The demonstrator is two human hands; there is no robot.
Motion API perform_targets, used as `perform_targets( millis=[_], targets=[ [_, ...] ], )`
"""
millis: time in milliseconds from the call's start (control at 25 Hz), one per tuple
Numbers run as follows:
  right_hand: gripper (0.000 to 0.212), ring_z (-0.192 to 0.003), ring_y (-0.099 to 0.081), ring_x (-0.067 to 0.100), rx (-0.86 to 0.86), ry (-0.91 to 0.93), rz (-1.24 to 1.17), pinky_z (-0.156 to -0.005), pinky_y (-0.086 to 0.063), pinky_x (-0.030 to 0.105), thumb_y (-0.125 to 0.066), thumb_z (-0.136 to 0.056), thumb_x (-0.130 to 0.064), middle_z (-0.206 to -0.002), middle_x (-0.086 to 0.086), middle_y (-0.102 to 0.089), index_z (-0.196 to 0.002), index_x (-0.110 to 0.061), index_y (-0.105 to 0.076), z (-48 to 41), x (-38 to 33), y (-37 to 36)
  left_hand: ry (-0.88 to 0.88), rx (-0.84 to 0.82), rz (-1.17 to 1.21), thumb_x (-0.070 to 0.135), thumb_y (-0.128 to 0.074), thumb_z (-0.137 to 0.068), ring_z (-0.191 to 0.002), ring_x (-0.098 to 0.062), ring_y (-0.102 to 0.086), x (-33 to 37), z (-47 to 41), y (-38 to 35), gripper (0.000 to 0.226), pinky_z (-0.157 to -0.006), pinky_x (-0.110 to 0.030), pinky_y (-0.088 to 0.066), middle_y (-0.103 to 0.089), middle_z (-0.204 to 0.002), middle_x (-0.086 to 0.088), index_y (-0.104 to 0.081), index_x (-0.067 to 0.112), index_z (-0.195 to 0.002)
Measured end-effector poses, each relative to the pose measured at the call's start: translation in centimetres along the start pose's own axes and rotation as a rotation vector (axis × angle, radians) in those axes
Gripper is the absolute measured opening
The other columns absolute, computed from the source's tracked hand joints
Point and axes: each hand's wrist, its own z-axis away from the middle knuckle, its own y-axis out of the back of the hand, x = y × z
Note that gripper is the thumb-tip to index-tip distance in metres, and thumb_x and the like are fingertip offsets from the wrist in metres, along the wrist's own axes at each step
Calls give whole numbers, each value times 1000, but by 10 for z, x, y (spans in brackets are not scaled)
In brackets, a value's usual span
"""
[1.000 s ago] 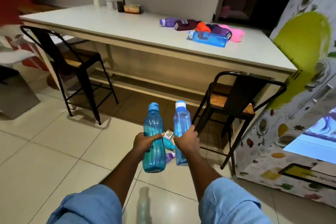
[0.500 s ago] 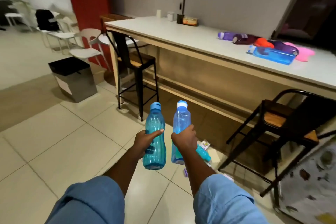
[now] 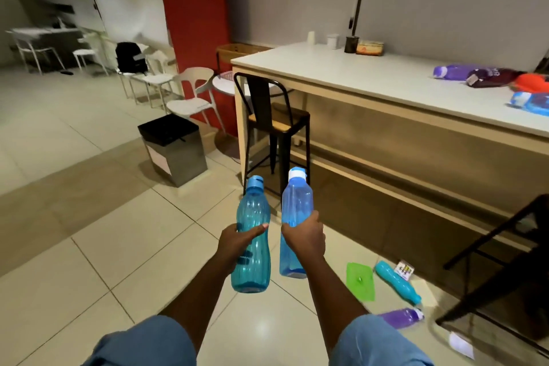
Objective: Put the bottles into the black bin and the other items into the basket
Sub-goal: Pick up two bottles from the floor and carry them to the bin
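Tiled floor [image 3: 89, 261] fills the near and left part of the head view. A red pillar [image 3: 193, 9] rises at far centre, and a long white table [image 3: 356, 74] runs along the right.

Your left hand [image 3: 237, 244], low at centre, curls its fingers round the waist of a turquoise bottle [image 3: 252, 217]. You hold this bottle upright, cap on top. Your right hand [image 3: 303, 238], just to the right, grasps a blue bottle [image 3: 297, 202] round its middle, and this one is also upright. The two bottles stand side by side above the floor, close together but not touching. Blue sleeves [image 3: 142, 342] cover both of your upper arms.

Note the black bin [image 3: 172, 148] on the floor, farther off and to the left of your hands, near the left end of the table. A black stool [image 3: 267, 110] stands to its right, against that table end.

On the floor at near right a green lid [image 3: 361, 279] lies flat. Beside it a fallen bottle [image 3: 396, 281] lies on its side, with a small patterned card [image 3: 404, 269] near its far end. A purple bottle [image 3: 401, 317] lies nearer to you.

More bottles [image 3: 448, 71] lie on the table at far right, partly cut off by the frame edge.
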Motion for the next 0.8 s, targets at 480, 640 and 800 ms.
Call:
perform_targets(
  millis=[480, 640, 800],
  targets=[
    [71, -116, -54, 31, -233, 129, 3, -91, -51, 45, -72, -77, -36, -127, 10, -51, -133, -13, -35, -170, -154, -162, -4, 286, 97, 47, -85, -64, -84, -30, -71, 73, -205, 103, 62, -73, -45, -62, -70, -99, -10, -62, 15, -111],
    [74, -115, -55, 33, -296, 145, -3, -92, -51, 48, -71, -77, -37, -127, 11, -51, -136, -14, -32, -213, -202, -209, 11, 327, 145, 45, -86, -64, -83, -28, -71, 89, -264, 130, 59, -71, -42, -61, -70, -97, -8, -62, 14, -109],
    [79, -115, -55, 30, -341, 181, -40, -94, -51, 51, -73, -77, -35, -127, 9, -51, -140, -16, -30, -265, -254, -271, 38, 363, 170, 44, -84, -67, -83, -25, -70, 96, -346, 170, 55, -68, -37, -59, -69, -96, -7, -60, 15, -107]
  ],
)
